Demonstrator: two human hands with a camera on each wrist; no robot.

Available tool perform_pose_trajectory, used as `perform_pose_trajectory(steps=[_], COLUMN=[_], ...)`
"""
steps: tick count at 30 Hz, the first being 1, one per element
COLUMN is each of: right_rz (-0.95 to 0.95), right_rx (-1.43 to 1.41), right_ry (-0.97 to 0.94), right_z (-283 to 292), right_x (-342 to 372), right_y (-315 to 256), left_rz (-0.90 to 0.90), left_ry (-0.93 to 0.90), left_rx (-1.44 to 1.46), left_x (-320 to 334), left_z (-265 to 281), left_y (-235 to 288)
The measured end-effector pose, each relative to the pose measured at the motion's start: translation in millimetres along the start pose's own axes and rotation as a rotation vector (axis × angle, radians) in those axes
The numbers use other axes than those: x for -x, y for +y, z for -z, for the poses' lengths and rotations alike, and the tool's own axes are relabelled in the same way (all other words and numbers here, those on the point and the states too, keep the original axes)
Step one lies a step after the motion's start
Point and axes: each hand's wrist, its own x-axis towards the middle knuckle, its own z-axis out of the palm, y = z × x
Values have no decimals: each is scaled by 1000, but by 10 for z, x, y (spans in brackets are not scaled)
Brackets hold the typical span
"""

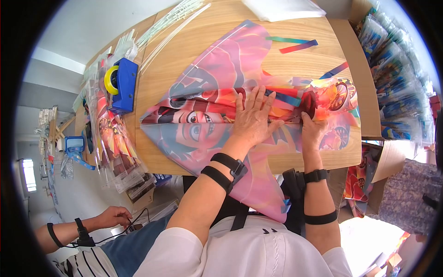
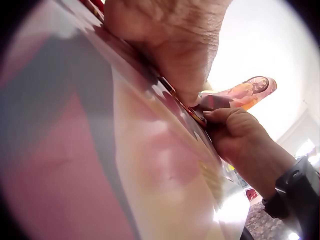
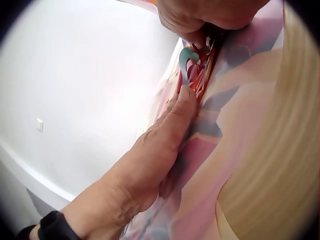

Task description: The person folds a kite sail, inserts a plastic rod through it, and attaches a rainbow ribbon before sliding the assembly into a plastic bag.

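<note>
A thin printed kite (image 1: 207,69) with a pink, cartoon-face pattern lies spread over the wooden table, its middle gathered into red folds. My left hand (image 1: 253,115) rests flat on these folds with its fingers spread. To its right, my right hand (image 1: 314,131) pinches the gathered fabric at a dark red part, thumb on top. In the left wrist view the right hand (image 2: 240,132) shows curled at the fold's edge. The right wrist view shows curled ribbon-like layers (image 3: 194,67) between the left hand (image 3: 160,135) and the right hand (image 3: 212,17). The right fingertips are partly hidden.
A blue tape dispenser (image 1: 124,85) stands at the left beside packed kites in clear plastic (image 1: 117,143). White rods (image 1: 170,23) lie at the back left, coloured ribbon strips (image 1: 299,46) at the back right. Bagged goods (image 1: 397,78) fill a carton at right. Another person's hand (image 1: 115,217) is at lower left.
</note>
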Motion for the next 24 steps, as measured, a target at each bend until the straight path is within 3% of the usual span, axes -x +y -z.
perform_pose_trajectory(steps=[2, 6, 8, 9, 11, 14, 15, 17, 22, 24], right_rz=[17, -87, -393, -393, -621, -621, -615, -450, -368, -245], right_rx=[-242, -454, -902, -903, -1256, -1247, -1243, -877, -844, -582], right_ry=[-49, -71, 17, 16, 29, 38, 41, 58, 26, 8], right_z=[-27, -52, -15, 18, 82, 152, 152, 58, 19, 17], right_x=[43, -98, -208, -245, -334, -383, -351, -223, -143, -128], right_y=[-104, -186, -123, -80, 28, 388, 269, -106, -53, -34], left_rz=[-6, -15, -10, -2, 3, 7, 10, 6, -3, -10], left_ry=[10, 30, 16, 0, -12, -7, -1, 7, 13, 14], left_rx=[-2, 12, 28, 45, 41, 45, 50, 34, 28, 20], left_x=[6, 8, 3, 6, 13, -2, 5, 8, 8, 10], left_z=[-6, -26, -17, -8, 9, 19, 14, -6, -13, -4], left_y=[-5, -19, -18, -15, -7, -6, 0, 0, -9, -10])
